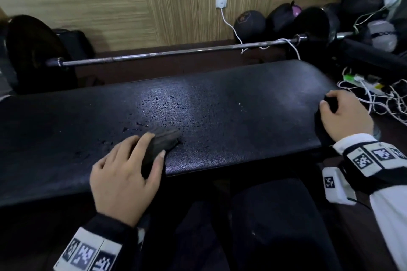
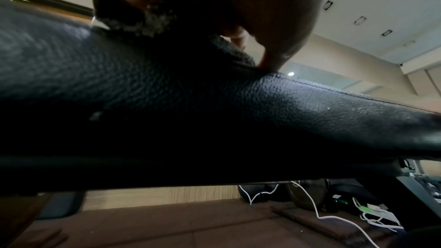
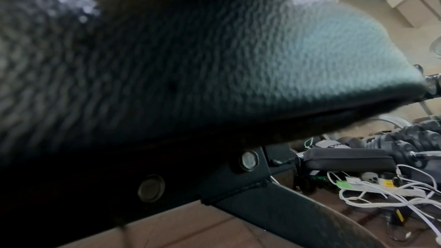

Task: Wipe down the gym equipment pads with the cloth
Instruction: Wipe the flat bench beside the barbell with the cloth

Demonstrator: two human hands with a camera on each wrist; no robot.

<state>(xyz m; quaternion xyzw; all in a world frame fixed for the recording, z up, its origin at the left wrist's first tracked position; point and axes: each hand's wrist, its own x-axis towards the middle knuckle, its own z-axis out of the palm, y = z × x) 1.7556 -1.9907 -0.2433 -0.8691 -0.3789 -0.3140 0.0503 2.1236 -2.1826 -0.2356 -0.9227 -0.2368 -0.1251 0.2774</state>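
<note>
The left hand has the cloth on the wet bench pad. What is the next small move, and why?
Probably slide the left hand with the dark cloth forward, away from the body, across the droplets. The cloth lies at the near edge of the wet patch on the bench pad, and the drops beyond it are unwiped. The right hand grips the pad's end, which seems to steady it.
</note>
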